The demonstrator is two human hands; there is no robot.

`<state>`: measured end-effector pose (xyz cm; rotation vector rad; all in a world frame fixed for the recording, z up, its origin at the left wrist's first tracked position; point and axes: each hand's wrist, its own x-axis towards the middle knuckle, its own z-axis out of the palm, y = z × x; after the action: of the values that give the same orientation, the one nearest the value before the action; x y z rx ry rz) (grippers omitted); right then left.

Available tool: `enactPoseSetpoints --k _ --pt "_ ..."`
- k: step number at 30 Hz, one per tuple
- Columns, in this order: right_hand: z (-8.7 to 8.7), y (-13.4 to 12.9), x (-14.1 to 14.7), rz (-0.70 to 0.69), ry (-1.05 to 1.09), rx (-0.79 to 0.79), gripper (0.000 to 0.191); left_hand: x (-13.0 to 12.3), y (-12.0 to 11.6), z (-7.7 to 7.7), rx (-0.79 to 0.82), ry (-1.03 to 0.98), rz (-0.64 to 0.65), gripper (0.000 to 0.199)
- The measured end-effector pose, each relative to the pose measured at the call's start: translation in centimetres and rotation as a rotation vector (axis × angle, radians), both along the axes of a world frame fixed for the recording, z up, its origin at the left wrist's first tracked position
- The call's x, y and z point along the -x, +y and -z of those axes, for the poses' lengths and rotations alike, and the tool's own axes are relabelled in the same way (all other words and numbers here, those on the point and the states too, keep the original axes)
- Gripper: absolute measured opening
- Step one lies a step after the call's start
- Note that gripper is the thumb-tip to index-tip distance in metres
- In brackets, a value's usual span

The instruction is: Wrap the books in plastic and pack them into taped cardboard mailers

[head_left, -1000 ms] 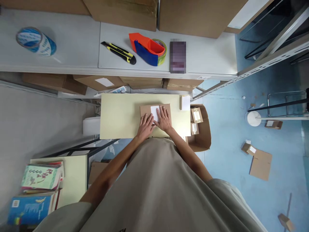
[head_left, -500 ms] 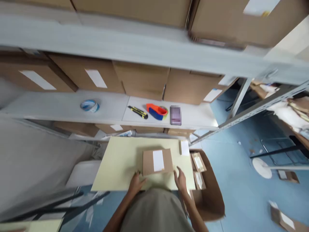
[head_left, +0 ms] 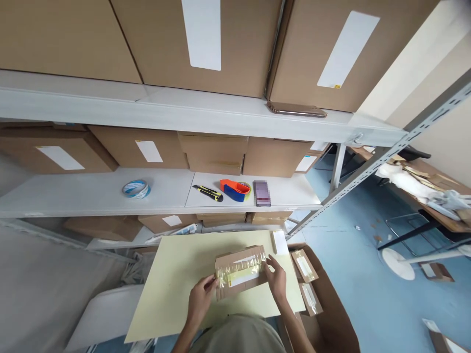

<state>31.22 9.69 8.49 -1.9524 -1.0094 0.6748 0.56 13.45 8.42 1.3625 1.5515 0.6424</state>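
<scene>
A small cardboard box (head_left: 241,270) is tilted over the pale yellow tabletop (head_left: 180,289). Shiny clear tape and white labels show on the face turned toward me. My left hand (head_left: 200,296) pinches the box's left end between thumb and fingers. At the opposite end, my right hand (head_left: 275,278) grips the right edge. A white stack of labels or paper (head_left: 280,242) lies at the table's far right corner.
On the shelf beyond sit a tape roll (head_left: 136,189), a utility knife (head_left: 208,192), an orange-and-blue tape dispenser (head_left: 234,189) and a phone-like blurred object (head_left: 262,193). Large cartons (head_left: 235,44) line the shelves. Right of the table, an open carton (head_left: 336,314) holds small taped boxes.
Both hands have closed on the box's ends. The box has turned from a plain labelled face to a taped face and is now tilted. My view has shifted upward.
</scene>
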Motion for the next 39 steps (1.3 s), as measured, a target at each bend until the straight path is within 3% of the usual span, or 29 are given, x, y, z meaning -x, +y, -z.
enactPoseSetpoints --k 5,9,15,19,24,30,35,39 --pt "1.2 -1.6 1.1 -0.048 -0.005 0.114 0.064 0.8 -0.8 2.2 0.113 -0.111 -0.049 0.07" --pt "2.3 -3.0 2.4 0.022 -0.004 0.08 0.069 1.0 -1.6 3.6 0.174 -0.202 -0.124 0.083" --pt "1.3 -6.7 3.4 0.126 0.152 0.028 0.074 0.4 -2.9 2.4 0.184 -0.198 -0.051 0.075" --pt "1.0 -10.6 1.6 0.239 0.258 0.029 0.068 -2.1 -3.4 1.4 0.119 -0.133 0.025 0.067" --pt "1.3 -14.0 -3.1 0.362 0.431 -0.029 0.059 -8.6 -4.4 0.1 0.051 -0.01 0.111 0.056" --pt "3.1 -18.2 -12.1 0.583 0.568 -0.089 0.056 -19.8 -6.5 -0.7 0.081 -0.01 0.247 0.05" --pt "4.1 -23.4 -18.9 0.775 0.599 -0.14 0.059 -30.6 -9.0 -0.3 0.018 -0.01 0.465 0.05" --pt "5.1 -27.3 -23.2 0.889 0.555 -0.13 0.064 -39.3 -10.5 1.2 -0.056 0.031 0.698 0.051"
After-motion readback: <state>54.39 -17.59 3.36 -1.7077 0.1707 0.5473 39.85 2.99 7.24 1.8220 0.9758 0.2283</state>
